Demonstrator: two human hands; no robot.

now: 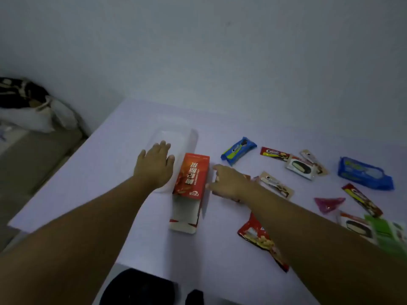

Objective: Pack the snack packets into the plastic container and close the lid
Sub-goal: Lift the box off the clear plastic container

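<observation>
Left to right, as I read it. My left hand (155,164) lies flat and released, palm down on the clear, shallow plastic container (187,139), which is barely distinguishable against the white table (88,172); whether a lid is on it I cannot tell. Just right of that hand stands the red-orange cardboard snack box (191,179), near flap open towards me, touching or nearly touching the container's right edge. My right hand (229,181) is immediately right of the box, fingers half curled towards its side, thumb near the wall; grasp not confirmed, so I record it as empty. A red wrapper is partly hidden beneath that hand.

Judgement: the step in hand is steadying the container and bringing the box across. To do it well, keep the left palm pressing down, pinch the box at mid-length, and mind the loose flap.

Beyond the right hand, well apart, lie the remaining packets, including the blue foil biscuit packet (239,150) and the red crinkled peanut bag (259,238) under my forearm.
</observation>
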